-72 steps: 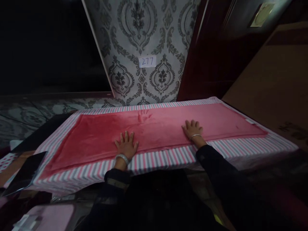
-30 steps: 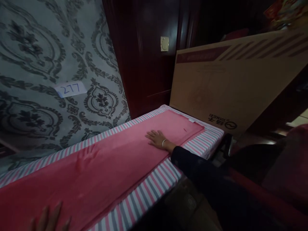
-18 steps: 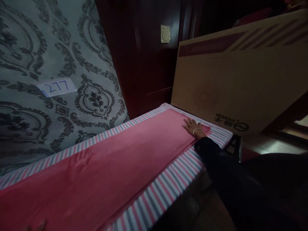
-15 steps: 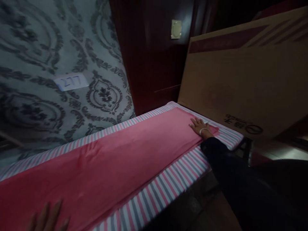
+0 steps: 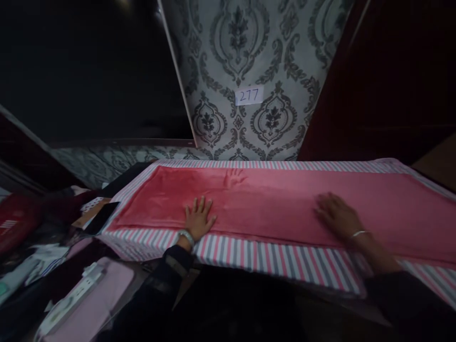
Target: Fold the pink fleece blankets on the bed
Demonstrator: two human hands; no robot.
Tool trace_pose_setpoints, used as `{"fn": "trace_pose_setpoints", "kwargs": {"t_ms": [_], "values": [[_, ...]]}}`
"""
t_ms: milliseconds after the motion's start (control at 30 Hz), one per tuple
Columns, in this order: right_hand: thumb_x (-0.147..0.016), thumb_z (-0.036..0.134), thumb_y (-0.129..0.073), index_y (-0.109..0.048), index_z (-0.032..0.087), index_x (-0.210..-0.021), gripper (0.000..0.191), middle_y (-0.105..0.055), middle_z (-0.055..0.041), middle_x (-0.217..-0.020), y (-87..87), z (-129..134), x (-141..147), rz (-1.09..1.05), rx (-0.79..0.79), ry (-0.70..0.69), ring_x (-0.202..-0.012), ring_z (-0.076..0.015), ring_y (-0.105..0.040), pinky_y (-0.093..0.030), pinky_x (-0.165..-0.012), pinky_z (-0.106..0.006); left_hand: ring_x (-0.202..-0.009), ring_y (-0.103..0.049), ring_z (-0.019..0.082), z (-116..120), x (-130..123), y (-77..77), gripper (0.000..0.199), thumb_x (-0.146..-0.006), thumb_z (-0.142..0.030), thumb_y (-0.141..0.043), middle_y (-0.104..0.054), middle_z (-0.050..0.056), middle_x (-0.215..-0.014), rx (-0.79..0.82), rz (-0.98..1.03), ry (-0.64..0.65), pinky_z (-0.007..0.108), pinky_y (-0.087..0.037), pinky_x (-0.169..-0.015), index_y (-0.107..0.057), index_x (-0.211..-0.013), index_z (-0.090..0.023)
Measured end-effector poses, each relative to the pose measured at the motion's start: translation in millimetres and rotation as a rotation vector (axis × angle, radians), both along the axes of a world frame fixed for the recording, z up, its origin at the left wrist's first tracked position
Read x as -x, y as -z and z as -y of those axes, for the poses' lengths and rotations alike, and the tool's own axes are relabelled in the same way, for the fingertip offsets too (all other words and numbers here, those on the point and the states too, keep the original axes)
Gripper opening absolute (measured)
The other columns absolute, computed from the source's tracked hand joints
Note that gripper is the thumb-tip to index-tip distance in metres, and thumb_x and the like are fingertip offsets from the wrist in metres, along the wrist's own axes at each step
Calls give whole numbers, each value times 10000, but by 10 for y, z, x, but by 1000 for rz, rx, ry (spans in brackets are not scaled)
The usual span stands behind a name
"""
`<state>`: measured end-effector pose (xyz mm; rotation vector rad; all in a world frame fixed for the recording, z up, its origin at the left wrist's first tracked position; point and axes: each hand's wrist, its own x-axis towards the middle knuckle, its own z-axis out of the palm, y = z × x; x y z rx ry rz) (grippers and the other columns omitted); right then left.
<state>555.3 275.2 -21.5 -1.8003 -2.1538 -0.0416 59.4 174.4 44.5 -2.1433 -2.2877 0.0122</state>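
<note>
A long folded piece of pink plush fabric (image 5: 270,209) lies flat along a table covered by a striped cloth (image 5: 242,255) in pink, grey and white. Pressed flat on the fabric's left part is my left hand (image 5: 198,219), fingers spread, holding nothing. My right hand (image 5: 337,216) is over the fabric right of the middle, blurred by motion, with its fingers stretched out and nothing in them. A handprint (image 5: 235,177) shows in the nap near the far edge. The left end of the fabric looks a darker red.
A large dark screen (image 5: 96,76) hangs at the left of the patterned wall, beside a paper label (image 5: 249,95) reading 277. At the table's left corner lies a flat black object (image 5: 102,217). Lower left, a power strip (image 5: 73,297) rests on a pinkish surface.
The view has swung left, bringing in the screen and the fabric's left end. My right hand has come away from the fabric's right end towards the middle. My left hand now shows fully.
</note>
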Motion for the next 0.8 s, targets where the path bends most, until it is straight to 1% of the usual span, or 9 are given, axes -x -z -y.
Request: {"fn": "trace_pose_setpoints", "kwargs": {"t_ms": [67, 167, 267, 367, 433, 500, 600, 700, 800], "values": [[-953, 505, -379, -456, 209, -1552, 673, -341, -133, -1643, -133, 37, 676, 24, 66, -114, -1525, -306, -285, -323, -1199, -569, -1586, -107, 369, 16, -8, -16, 680, -999, -535, -419, -167, 88, -1718, -1, 12, -3, 677, -215, -1209, -283, -1621, -296], [-968, 471, -443, -462, 211, -1547, 635, -308, -119, -1662, -348, 34, 1491, 59, 102, -242, -1525, -308, -285, -348, -1185, -523, -1587, -99, 370, 37, -11, -28, 684, -1001, -548, -406, -163, 72, -1720, 8, 32, 6, 681, -201, -1215, -280, -1623, -293], [-986, 462, -471, -415, 214, -1576, 643, -291, -123, -1669, -547, -32, 2085, 70, 147, -262, -1528, -304, -275, -350, -1179, -484, -1591, -66, 364, 55, 9, -21, 682, -1006, -537, -378, -167, 46, -1719, 5, 67, 37, 689, -162, -1224, -267, -1629, -282], [-1017, 442, -427, -364, 199, -1602, 637, -267, -134, -1677, -666, -99, 2531, 70, 182, -205, -1535, -297, -255, -329, -1187, -472, -1592, -44, 367, 69, 31, -58, 693, -1001, -521, -388, -175, 49, -1719, 21, 119, 52, 702, -136, -1223, -260, -1632, -265], [-1038, 425, -367, -344, 204, -1612, 615, -265, -130, -1679, -657, -102, 2751, 79, 178, -172, -1535, -294, -253, -323, -1187, -486, -1589, -76, 374, 60, 8, -136, 710, -992, -512, -414, -185, 71, -1717, 82, 177, 66, 706, -150, -1219, -255, -1633, -251], [-1047, 416, -324, -348, 234, -1612, 594, -277, -112, -1677, -577, -60, 2898, 116, 168, -159, -1529, -301, -263, -318, -1181, -532, -1583, -141, 360, 15, -65, -235, 712, -994, -498, -421, -224, 97, -1708, 128, 247, 131, 686, -165, -1227, -254, -1632, -231], [-1045, 404, -308, -392, 273, -1593, 570, -297, -92, -1671, -406, 38, 2979, 209, 143, -158, -1521, -323, -277, -299, -1169, -602, -1573, -207, 315, -146, -234, -322, 682, -1009, -500, -392, -292, 121, -1686, 74, 300, 284, 623, -152, -1262, -302, -1611, -192], [-1046, 386, -281, -413, 258, -1584, 569, -303, -93, -1668, -284, 83, 2954, 276, 92, -168, -1515, -322, -290, -309, -1162, -601, -1567, -230, 299, -359, -321, -247, 671, -1015, -547, -358, -319, 120, -1678, 40, 260, 315, 629, -151, -1264, -338, -1592, -205], [-1045, 398, -257, -425, 250, -1579, 579, -322, -89, -1661, -208, 48, 2911, 292, 64, -173, -1502, -318, -316, -326, -1155, -587, -1579, -183, 330, -517, -175, -81, 713, -995, -634, -334, -262, 110, -1700, 45, 198, 234, 698, -148, -1236, -326, -1601, -259]]}}
